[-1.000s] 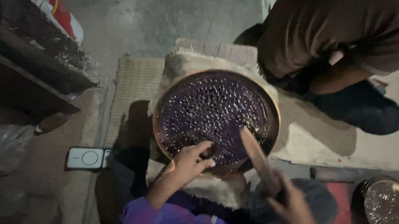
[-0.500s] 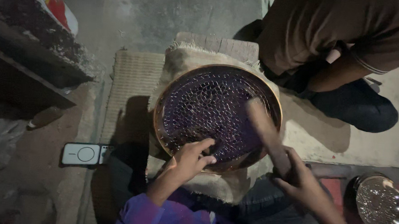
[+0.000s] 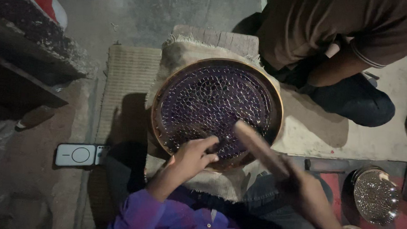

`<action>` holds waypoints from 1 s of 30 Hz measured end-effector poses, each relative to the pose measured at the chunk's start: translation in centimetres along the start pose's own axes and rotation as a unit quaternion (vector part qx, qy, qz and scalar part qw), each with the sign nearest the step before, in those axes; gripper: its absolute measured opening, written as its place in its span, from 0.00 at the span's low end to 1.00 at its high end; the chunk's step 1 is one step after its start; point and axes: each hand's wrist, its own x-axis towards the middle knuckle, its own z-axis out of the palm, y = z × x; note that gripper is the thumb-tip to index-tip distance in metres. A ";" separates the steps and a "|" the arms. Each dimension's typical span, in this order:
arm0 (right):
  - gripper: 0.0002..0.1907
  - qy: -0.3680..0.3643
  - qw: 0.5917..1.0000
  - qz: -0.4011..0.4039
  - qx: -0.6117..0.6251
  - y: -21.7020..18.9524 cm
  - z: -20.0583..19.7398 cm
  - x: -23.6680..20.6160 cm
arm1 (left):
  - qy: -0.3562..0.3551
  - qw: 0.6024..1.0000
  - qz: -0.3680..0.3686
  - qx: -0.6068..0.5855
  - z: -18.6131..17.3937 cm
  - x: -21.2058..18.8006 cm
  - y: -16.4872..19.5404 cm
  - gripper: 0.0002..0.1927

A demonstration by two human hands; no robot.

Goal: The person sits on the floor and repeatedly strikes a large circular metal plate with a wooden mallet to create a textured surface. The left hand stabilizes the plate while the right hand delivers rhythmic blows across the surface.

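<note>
1. White flat device (image 3: 80,155) lies on the floor at far left, untouched.
2. Left hand (image 3: 193,156): fingers curled, pinching something small against the round metal plate (image 3: 217,108); what it is, can't tell.
3. Plate sits on a cloth pad (image 3: 179,49), centre; hammered dimples already cover nearly the whole face.
4. Right hand (image 3: 307,192) gripping a wooden mallet (image 3: 259,146), motion-blurred over the plate's near rim.
5. Another person's knee (image 3: 364,103) at far right.

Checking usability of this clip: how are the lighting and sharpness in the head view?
Head view: dim overall, left side in deep shadow; right hand and wooden stick smeared by motion blur; left hand and patterned round plate reasonably sharp, with small glints.
</note>
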 end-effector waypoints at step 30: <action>0.33 -0.150 0.979 0.019 -0.137 -9.3 -8.7 5.8 | 0.109 0.980 -0.157 -0.051 1.6 -1.2 1.0 0.23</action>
